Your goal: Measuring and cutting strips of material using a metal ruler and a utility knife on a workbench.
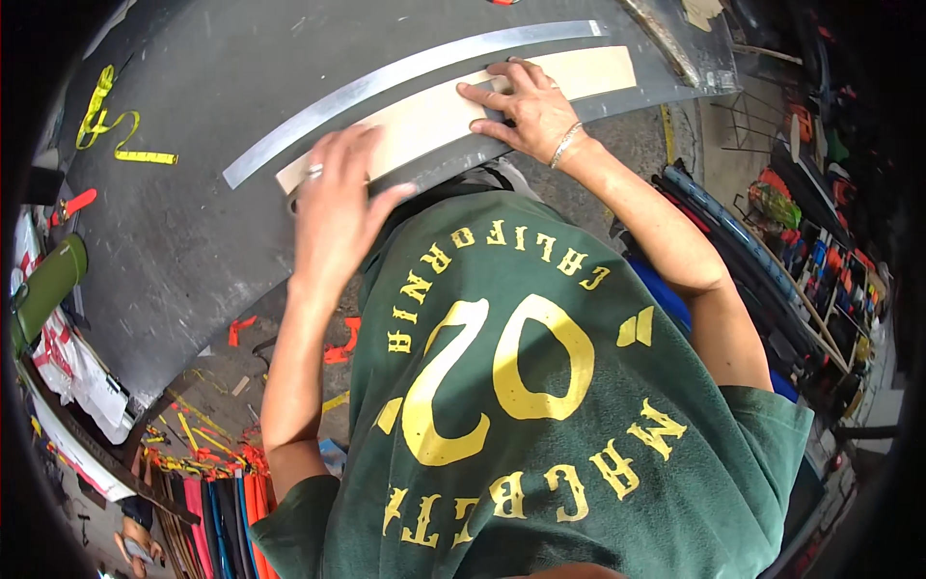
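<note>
A long, pale beige strip lies along the near edge of the dark grey table. My left hand, slightly blurred and wearing a ring, rests over the strip's left end with its thumb held apart. Farther right, my right hand lies on the same strip, fingers spread and pressing flat. Neither hand is wrapped around anything. Just beyond the strip, and apart from it, a silvery metal straightedge lies roughly parallel.
A yellow tape measure lies partly pulled out on the table's left. Red-handled tool and green tube are at the left edge. A long bar lies at the far right. Rolls of material stand below left.
</note>
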A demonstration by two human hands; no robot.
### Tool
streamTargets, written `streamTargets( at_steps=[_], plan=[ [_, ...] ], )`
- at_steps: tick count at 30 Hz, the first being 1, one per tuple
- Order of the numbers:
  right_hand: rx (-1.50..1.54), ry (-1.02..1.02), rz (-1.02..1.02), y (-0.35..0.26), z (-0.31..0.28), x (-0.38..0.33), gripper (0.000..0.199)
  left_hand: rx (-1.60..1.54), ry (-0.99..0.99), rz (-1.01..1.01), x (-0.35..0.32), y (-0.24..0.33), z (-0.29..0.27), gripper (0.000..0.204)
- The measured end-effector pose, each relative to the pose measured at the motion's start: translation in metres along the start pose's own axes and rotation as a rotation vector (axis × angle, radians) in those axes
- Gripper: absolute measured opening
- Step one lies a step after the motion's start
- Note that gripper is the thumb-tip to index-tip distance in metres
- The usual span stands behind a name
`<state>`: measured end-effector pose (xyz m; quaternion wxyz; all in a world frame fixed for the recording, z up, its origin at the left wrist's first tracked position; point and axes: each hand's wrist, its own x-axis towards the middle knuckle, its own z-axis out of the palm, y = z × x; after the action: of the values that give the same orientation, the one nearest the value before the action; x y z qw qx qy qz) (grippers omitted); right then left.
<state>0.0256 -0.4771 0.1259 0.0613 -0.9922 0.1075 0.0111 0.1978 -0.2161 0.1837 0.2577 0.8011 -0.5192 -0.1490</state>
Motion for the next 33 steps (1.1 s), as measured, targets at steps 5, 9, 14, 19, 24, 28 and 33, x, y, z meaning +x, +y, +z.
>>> streamTargets(
  at_steps=[5,9,14,19,24,28,33],
  plan=[
    [0.052,0.0,-0.03,0.001,-0.003,0.002,0.048,-0.448,-0.005,0.136,0.063,0.039,0.071,0.048],
    [0.087,-0.06,-0.002,-0.017,-0.002,0.011,0.048,-0.428,0.047,0.07,0.083,0.034,0.093,0.061],
    [0.4,0.033,0.002,-0.032,0.0,0.017,0.063,-0.155,0.109,-0.094,0.062,0.028,0.086,0.071],
    [0.527,0.184,-0.062,0.018,-0.009,0.025,0.045,0.18,0.113,-0.172,0.039,0.024,0.076,0.051],
    [0.179,0.466,0.088,0.151,-0.007,0.022,0.056,0.319,0.092,-0.405,0.023,0.023,0.072,0.033],
    [0.116,0.321,0.202,0.173,0.0,0.012,0.07,0.35,0.143,-0.408,0.012,0.015,0.074,0.033],
    [0.305,0.244,0.169,0.184,0.016,0.019,0.06,0.375,0.136,-0.33,0.02,0.027,0.075,0.031]
  ],
)
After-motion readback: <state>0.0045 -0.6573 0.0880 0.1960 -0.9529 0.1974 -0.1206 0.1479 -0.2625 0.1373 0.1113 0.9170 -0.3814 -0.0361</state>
